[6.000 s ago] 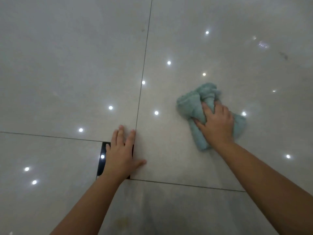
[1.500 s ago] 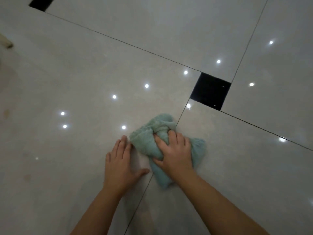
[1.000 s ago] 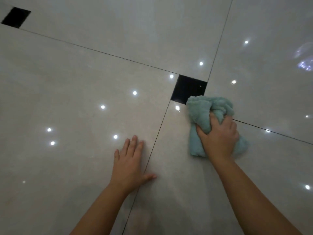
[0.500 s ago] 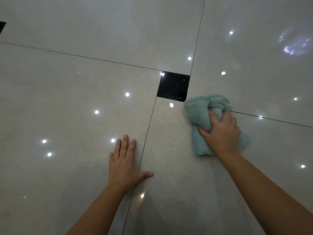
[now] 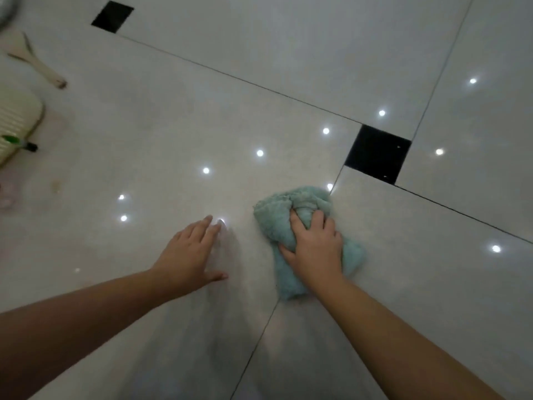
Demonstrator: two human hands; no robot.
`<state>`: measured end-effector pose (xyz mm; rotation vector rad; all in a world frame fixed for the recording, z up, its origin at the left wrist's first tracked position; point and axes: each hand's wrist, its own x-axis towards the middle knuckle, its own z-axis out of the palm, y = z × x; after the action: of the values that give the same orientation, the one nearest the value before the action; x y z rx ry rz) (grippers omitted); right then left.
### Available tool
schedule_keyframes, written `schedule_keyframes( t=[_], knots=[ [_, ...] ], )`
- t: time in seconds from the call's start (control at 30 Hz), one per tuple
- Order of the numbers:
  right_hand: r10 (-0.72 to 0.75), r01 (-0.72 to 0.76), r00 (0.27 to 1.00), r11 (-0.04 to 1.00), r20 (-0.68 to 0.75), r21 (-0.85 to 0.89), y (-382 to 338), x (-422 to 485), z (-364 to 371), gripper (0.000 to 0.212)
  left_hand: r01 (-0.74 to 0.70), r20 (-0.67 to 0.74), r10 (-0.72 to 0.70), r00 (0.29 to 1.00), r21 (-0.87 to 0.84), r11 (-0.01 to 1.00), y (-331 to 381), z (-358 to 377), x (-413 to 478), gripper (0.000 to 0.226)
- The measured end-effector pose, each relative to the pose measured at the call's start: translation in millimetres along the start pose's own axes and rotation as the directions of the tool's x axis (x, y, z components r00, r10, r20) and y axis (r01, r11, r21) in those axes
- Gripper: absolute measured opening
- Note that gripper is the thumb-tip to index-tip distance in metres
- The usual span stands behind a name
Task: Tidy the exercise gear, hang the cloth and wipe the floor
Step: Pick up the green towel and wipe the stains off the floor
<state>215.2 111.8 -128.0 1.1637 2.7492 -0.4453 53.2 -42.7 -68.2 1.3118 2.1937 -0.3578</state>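
A crumpled pale green cloth (image 5: 277,223) lies on the glossy light floor tiles (image 5: 144,134), straddling a dark grout line. My right hand (image 5: 313,246) presses down on it, fingers curled into its folds. My left hand (image 5: 191,255) rests flat on the tile to the left of the cloth, fingers spread, holding nothing. A gap of bare tile separates the left hand from the cloth.
A black inset tile (image 5: 377,154) sits just beyond the cloth, a second black inset tile (image 5: 112,16) at the far left. At the left edge stand a cream ribbed object (image 5: 17,125), a pale leg-like stand (image 5: 43,67) and a green-and-black item (image 5: 20,142).
My right hand has dragged the cloth leftward and nearer, away from the black inset tile and onto the grout line. The view has swung left, bringing the objects at the left edge into sight.
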Motion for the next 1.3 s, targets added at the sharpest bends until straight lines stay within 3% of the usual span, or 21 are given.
schedule_keyframes(
  t=[0.1, 0.2, 0.33, 0.5, 0.67, 0.83, 0.97, 1.03, 1.13, 1.23, 1.3],
  knots=[
    [-0.129, 0.121, 0.982, 0.991, 0.138, 0.063, -48, 26, -10, 0.073, -0.038, -0.025, 0.041, 0.999, 0.1, 0.994, -44, -13, -40, 0.091],
    [-0.226, 0.197, 0.931, 0.972, 0.287, 0.127, -91, 46, -17, 0.07, 0.032, -0.132, -0.008, 0.991, 0.176, 0.984, -89, -8, -81, 0.084],
    [-0.354, 0.318, 0.862, 0.935, 0.363, 0.159, -156, 64, -30, 0.064, 0.181, -0.247, -0.17, 0.954, 0.023, 0.983, -125, 23, -125, 0.086],
    [-0.474, 0.436, 0.823, 0.881, 0.314, 0.187, -239, 59, -31, 0.068, 0.37, -0.26, -0.416, 0.871, -0.208, 0.905, -148, 78, -159, 0.086],
    [-0.415, 0.403, 0.863, 0.909, 0.288, 0.105, -263, 65, -8, 0.069, 0.533, -0.088, -0.602, 0.793, -0.377, 0.757, -174, 134, -177, 0.081],
    [-0.153, 0.139, 0.981, 0.983, 0.116, 0.118, -247, 87, 11, 0.066, 0.638, 0.09, -0.694, 0.715, -0.488, 0.595, -201, 161, -179, 0.121],
    [-0.174, 0.17, 0.984, 0.982, 0.04, 0.088, -273, 36, 47, 0.068, 0.673, 0.21, -0.658, 0.723, -0.431, 0.601, -208, 170, -182, 0.125],
    [-0.209, 0.208, 0.978, 0.973, 0.008, 0.105, -297, -3, 67, 0.068, 0.672, 0.218, -0.653, 0.726, -0.43, 0.603, -207, 173, -181, 0.118],
    [-0.142, 0.141, 0.99, 0.977, -0.005, 0.163, -322, -39, 84, 0.069, 0.657, 0.196, -0.656, 0.729, -0.47, 0.589, -207, 177, -182, 0.118],
    [-0.031, 0.033, 0.999, 0.974, -0.013, 0.224, -325, -7, 82, 0.069, 0.645, 0.194, -0.649, 0.735, -0.495, 0.583, -209, 179, -181, 0.118],
    [-0.052, 0.063, 0.997, 0.973, -0.055, 0.224, -326, 33, 73, 0.068, 0.649, 0.202, -0.648, 0.734, -0.49, 0.583, -210, 181, -181, 0.118]
  ],
)
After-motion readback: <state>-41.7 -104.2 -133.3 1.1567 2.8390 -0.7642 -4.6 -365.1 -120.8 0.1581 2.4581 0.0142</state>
